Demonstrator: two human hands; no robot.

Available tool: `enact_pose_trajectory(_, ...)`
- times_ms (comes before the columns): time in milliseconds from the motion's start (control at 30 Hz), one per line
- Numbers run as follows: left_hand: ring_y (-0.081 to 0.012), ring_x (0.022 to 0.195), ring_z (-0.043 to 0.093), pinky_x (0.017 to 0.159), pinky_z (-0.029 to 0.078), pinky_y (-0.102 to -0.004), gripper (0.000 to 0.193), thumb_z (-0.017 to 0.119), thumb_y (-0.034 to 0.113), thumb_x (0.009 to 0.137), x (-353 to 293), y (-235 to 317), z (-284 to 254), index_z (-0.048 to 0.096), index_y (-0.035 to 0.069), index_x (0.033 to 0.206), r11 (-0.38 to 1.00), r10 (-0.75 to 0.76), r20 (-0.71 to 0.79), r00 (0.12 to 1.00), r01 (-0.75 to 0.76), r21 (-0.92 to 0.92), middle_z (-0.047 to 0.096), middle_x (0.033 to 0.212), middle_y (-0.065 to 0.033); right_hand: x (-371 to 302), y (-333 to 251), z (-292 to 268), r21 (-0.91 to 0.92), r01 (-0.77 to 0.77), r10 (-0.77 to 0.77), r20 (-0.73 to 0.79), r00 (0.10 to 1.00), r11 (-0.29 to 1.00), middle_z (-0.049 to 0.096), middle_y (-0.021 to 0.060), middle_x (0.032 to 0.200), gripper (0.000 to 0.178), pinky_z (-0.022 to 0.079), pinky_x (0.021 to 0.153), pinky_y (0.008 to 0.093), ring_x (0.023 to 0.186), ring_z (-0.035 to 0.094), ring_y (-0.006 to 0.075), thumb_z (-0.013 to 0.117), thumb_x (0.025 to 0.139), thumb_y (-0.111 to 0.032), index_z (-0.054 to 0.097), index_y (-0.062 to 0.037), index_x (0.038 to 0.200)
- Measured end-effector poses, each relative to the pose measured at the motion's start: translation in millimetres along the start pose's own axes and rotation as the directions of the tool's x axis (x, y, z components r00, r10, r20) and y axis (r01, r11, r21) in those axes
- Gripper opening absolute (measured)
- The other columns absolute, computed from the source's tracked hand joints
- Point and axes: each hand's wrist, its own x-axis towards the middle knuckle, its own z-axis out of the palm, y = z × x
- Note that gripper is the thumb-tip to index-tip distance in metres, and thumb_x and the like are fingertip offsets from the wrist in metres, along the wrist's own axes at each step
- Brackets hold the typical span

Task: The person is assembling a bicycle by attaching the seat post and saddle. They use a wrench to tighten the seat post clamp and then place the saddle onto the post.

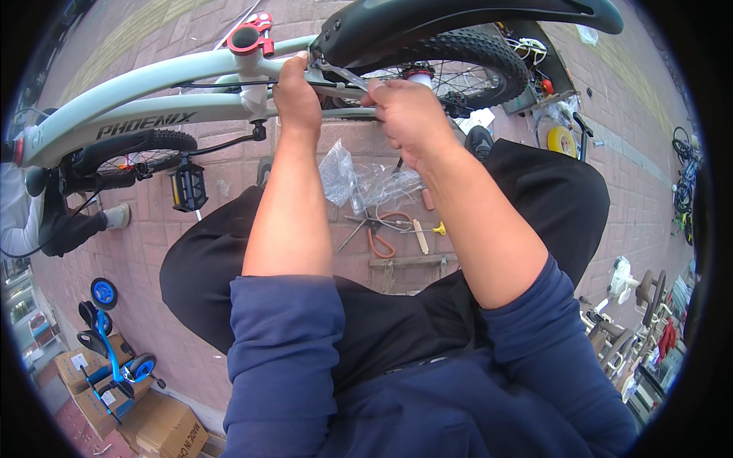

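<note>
A pale mint bicycle frame [183, 75] crosses the top of the view, with a red seat clamp [246, 40] around its open seat tube. My left hand [298, 98] is closed around the frame tubes just behind that clamp; some of its fingers are hidden. Beside it, my right hand [408, 118] is closed on a slim silver wrench [347, 75], whose far end points at the joint by the black mudguard [458, 23]. What the wrench's tip touches is too small to tell. Behind the mudguard stands the knobby rear wheel [489, 65].
Clear plastic wrap [343, 179] and orange-handled pliers [382, 238] lie on the paving between my legs. A toolbox [546, 69] and yellow tape roll [561, 141] are at right. Cardboard boxes [164, 424] and a blue child's trike [118, 355] stand lower left. Another person's shoe [117, 216] shows left.
</note>
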Motion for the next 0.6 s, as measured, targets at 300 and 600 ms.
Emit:
enact_pose_trajectory(300, -0.0161, 0.076, 0.064, 0.065, 0.053, -0.0343, 0.030, 0.053, 0.039, 0.093, 0, -2, 2, 0.061, 0.011, 0.097, 0.999, -0.021, -0.025, 0.999, 0.022, 0.033, 0.063, 0.086, -0.0029, 16, -21, -7, -0.116, -0.076, 0.082, 0.046, 0.996, 0.990, 0.043, -0.0066, 0.061, 0.034, 0.022, 0.043, 0.0262, 0.047, 0.031, 0.0054, 0.061, 0.099, -0.035, 0.066, -0.0019, 0.092)
enact_pose_trajectory(600, -0.0126, 0.075, 0.059, 0.065, 0.048, -0.0318, 0.034, 0.057, 0.037, 0.091, 19, -15, -9, 0.066, 0.005, 0.085, 0.996, 0.045, 0.025, 0.999, -0.043, -0.074, 0.061, 0.077, -0.0028, -26, 9, 52, 0.543, -0.393, 0.199, 0.380, 0.903, 0.742, 0.051, -0.0015, 0.069, 0.034, 0.028, 0.040, 0.0238, 0.046, 0.036, 0.0060, 0.050, 0.105, -0.036, 0.058, -0.0048, 0.094)
